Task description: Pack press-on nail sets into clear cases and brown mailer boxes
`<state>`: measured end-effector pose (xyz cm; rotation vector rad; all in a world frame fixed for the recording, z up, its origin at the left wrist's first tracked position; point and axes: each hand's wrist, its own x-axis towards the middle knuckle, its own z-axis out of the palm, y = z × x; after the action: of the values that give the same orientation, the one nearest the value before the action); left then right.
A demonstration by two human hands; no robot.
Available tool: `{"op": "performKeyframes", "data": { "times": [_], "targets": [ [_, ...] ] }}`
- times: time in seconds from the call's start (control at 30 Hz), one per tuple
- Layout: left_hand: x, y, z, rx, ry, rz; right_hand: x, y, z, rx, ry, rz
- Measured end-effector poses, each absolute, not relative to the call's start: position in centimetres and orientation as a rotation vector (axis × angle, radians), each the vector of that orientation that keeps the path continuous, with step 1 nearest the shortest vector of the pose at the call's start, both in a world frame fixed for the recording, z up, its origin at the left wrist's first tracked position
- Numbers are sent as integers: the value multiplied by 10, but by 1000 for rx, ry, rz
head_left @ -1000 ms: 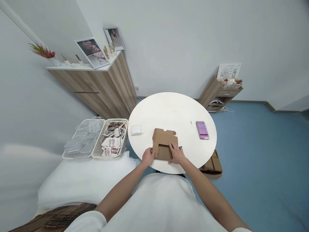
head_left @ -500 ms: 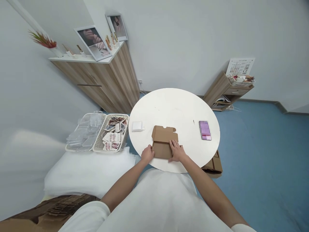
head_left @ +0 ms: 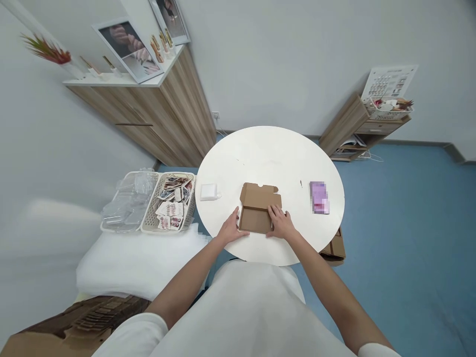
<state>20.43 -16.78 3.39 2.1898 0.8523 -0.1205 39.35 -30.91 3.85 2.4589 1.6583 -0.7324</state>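
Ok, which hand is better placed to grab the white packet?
Probably the left hand: it is nearer the white packet, on the same side of the open box; the right hand is at the opposite side.

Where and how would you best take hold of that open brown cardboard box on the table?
Probably by the side walls of the open brown cardboard box, left hand from the left and right hand from the right. It lies flat on the round white table, and its flat cardboard lid opens away from the person, so the sides look easier to reach.
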Motion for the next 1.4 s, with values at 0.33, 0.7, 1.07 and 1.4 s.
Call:
{"op": "performKeyframes", "data": {
  "times": [0.33, 0.7, 1.07, 1.4],
  "targets": [
    [228, -148, 25, 2359, 631, -266, 391, -325, 40, 2719, 1650, -686],
    [227, -152, 23, 2206, 612, -169, 376, -371, 25, 3835, -92, -1998],
    [207, -184, 16, 2174, 572, -155, 355, -362, 12, 3798, 514, -1319],
    [207, -186, 14, 2200, 569, -211, 354, -356, 3, 3397, 687, -895]
  ]
}}
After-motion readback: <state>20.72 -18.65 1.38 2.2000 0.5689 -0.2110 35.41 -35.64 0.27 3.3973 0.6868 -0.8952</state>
